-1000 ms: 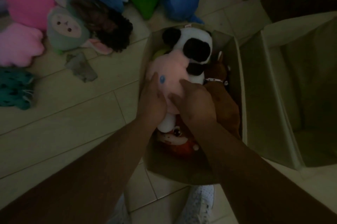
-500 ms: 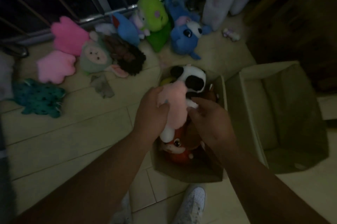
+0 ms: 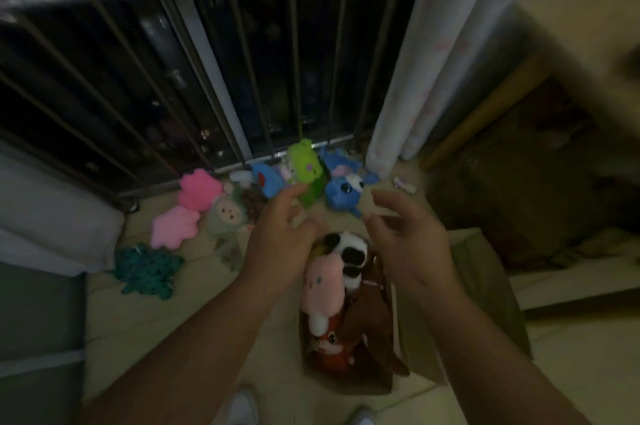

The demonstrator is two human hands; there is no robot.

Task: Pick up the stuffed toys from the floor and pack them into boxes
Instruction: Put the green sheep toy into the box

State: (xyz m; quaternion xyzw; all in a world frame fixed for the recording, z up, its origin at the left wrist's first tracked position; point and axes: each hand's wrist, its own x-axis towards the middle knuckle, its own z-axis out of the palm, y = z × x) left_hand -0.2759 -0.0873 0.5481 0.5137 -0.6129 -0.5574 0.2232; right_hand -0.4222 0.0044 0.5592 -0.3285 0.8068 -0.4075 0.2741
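Both of your hands are empty. Your left hand point(image 3: 280, 234) and right hand point(image 3: 405, 241) hover with fingers loosely spread, gripping nothing, over the far end of the full box point(image 3: 346, 386).

Four toys show clearly in that box:
- a panda point(image 3: 351, 251) between your hands
- a pink toy point(image 3: 323, 282) just below your left hand
- a brown toy point(image 3: 370, 317) inside your right forearm
- a red fox-like toy point(image 3: 329, 348) at the near end

Something yellowish beside the panda is too hidden to name. A second box point(image 3: 485, 272) stands just outside your right forearm, and your arm hides most of its inside.

Seven toys can be counted loose on the floor point(image 3: 138, 320). Left of your left hand lie an upper pink plush point(image 3: 201, 187), a lower pink plush point(image 3: 175, 227), a teal plush point(image 3: 149, 270) and a hooded doll point(image 3: 227, 216). Beyond your left fingertips sit a small blue toy point(image 3: 265, 178) and a lime-green toy point(image 3: 304, 161). A big-eyed blue toy point(image 3: 346, 189) lies beyond the gap between your hands. More blue plush sits behind the big-eyed toy, but it is too blurred to count separately.
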